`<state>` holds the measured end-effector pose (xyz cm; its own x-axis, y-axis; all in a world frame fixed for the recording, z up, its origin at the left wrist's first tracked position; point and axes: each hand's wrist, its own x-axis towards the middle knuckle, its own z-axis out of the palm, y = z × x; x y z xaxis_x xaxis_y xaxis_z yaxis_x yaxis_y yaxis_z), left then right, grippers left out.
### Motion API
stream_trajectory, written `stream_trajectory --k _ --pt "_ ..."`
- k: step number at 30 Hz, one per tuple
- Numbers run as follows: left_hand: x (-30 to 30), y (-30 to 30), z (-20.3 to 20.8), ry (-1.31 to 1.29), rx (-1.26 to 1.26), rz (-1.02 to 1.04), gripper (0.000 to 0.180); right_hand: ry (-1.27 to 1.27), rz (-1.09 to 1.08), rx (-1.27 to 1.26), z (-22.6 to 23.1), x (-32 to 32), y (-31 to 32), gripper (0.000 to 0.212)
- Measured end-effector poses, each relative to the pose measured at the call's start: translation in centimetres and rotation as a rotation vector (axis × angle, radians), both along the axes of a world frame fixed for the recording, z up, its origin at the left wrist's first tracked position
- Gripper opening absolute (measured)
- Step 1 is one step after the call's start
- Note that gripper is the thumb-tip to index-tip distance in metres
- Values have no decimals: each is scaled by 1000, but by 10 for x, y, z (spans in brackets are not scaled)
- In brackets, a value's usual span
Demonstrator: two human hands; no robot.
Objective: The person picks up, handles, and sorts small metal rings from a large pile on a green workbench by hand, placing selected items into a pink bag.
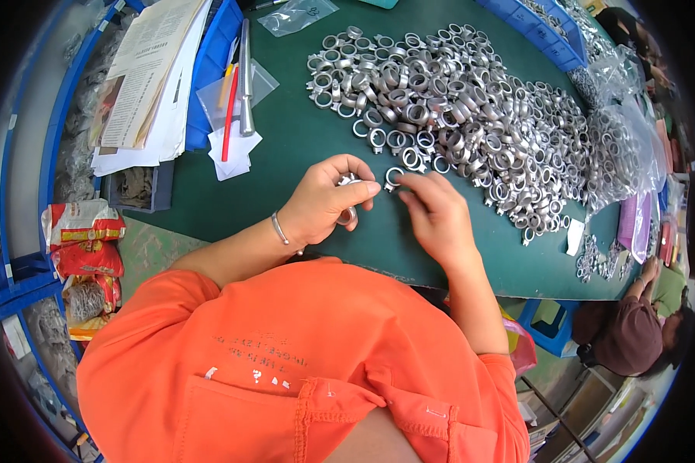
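Currently | head view | left hand (316, 202) curled around metal rings (347, 218) | right hand (438, 217) narrow, fingertips at a lugged ring (392, 176), cannot tell if pinched | ring heap (471, 108) far right on green tabletop (282, 139) | papers (135, 92) far left

Passages around a broad heap of small silver-grey metal rings (440, 100) on a flat green tabletop (282, 123). Left of the heap, a bare lane runs front to back, bounded outward by a tapered silver metal rod (246, 85) and narrowed behind by a flat clear plastic bag (297, 15). Behind and to the heap's right, a long blue plastic tray (527, 28) bars the way. At its near-left side, the left hand (320, 202) and right hand (442, 216) occupy the approach; a bare strip lies before its near-right edge.
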<state>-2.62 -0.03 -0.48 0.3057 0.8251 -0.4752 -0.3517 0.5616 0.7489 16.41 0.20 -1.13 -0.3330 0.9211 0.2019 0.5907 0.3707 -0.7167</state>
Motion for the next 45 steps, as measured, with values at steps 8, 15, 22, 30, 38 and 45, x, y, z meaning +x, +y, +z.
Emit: stream_trajectory --k 8,15,22,30,38,45 --pt "0 -3 0 131 45 -112 14 439 -77 -523 -9 1 -3 7" --pt "9 -2 3 146 87 -256 16 863 -76 -964 10 3 -18 18" --pt "11 -4 3 221 184 -285 13 959 -91 -982 2 7 -21 25" --pt "17 -11 -5 377 566 -181 9 937 -53 -928 -5 11 -23 27" --pt "12 -4 1 41 18 -302 16 975 -22 -485 -11 10 -28 33" --pt "12 -6 -18 -312 -229 -281 37 310 129 77 12 -5 -26 28"
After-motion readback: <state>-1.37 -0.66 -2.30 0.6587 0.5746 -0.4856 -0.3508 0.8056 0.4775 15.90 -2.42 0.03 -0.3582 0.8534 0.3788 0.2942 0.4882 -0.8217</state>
